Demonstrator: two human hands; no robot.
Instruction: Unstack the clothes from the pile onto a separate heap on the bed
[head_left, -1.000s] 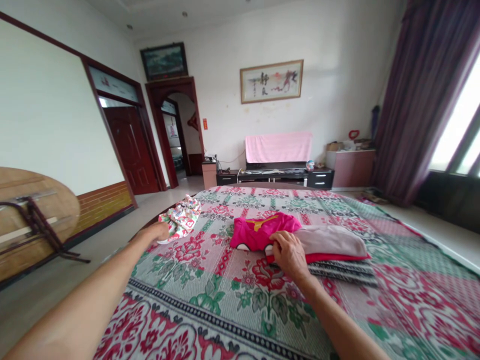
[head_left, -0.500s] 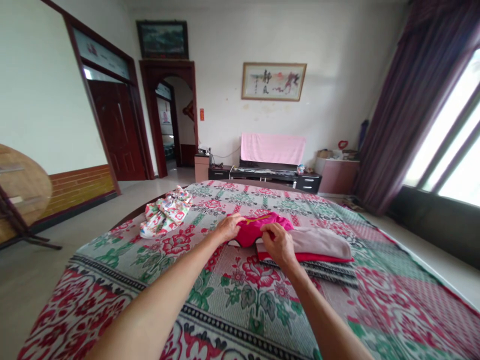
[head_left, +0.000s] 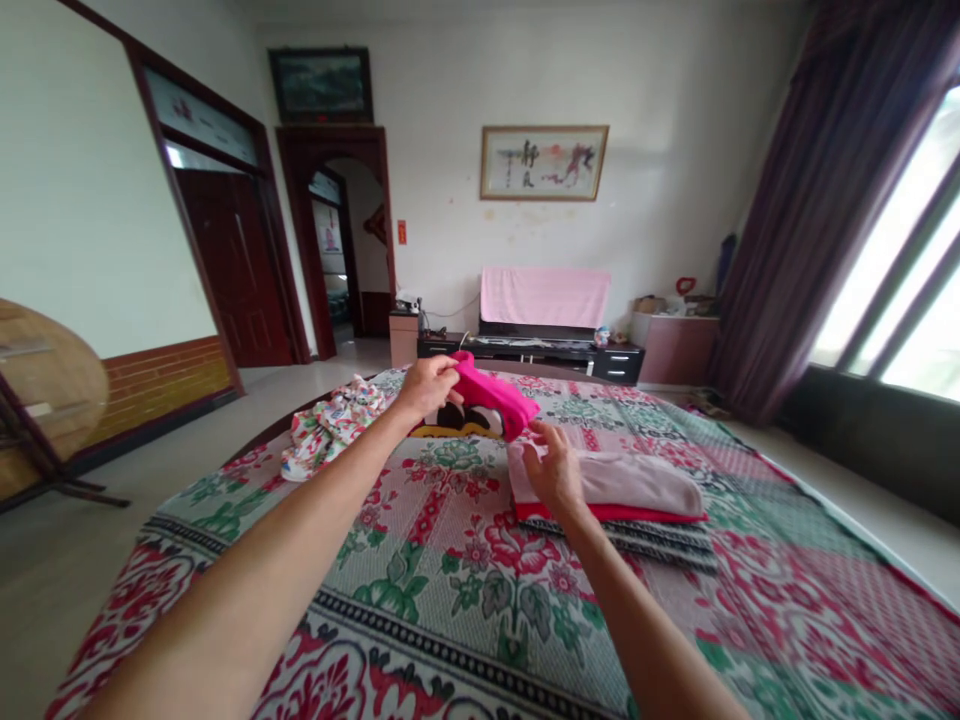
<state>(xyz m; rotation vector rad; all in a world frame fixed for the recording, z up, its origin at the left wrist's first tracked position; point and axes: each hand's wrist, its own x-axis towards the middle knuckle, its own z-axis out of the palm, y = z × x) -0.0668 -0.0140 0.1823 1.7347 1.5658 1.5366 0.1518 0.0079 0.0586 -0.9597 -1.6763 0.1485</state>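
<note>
Left hand (head_left: 429, 385) — closed on one edge of the bright pink garment (head_left: 491, 398), raised above the floral bedspread (head_left: 465, 590) so the cloth hangs clear of the bed rather than dragging over it. A dark and yellow printed patch shows on the hanging part below the pink edge.

Right hand (head_left: 553, 470) — fingers partly spread, fingertips at the garment's lower corner; whether it pinches the cloth or only touches it cannot be told. The palm hovers over the folded stack (head_left: 622, 500), likely steadying it as the pink piece comes away from its left end.

Folded stack — pale pink piece on top, a red layer under it, a dark striped layer at the bottom, laid flat and squared on the bedspread just right of the raised garment.

Patterned bundle (head_left: 330, 430) — loose, unfolded, near the bed's far left edge, well apart from the stack.

Room — framed calligraphy (head_left: 544, 162) on the far wall, a pink towel (head_left: 545, 296) draped over the low cabinet, a tipped round wooden table (head_left: 45, 385) at left, cut off by the frame.

Hidden or unclear — the garment's shape and full print, bunched in the grip; the number of pieces in the stack.
</note>
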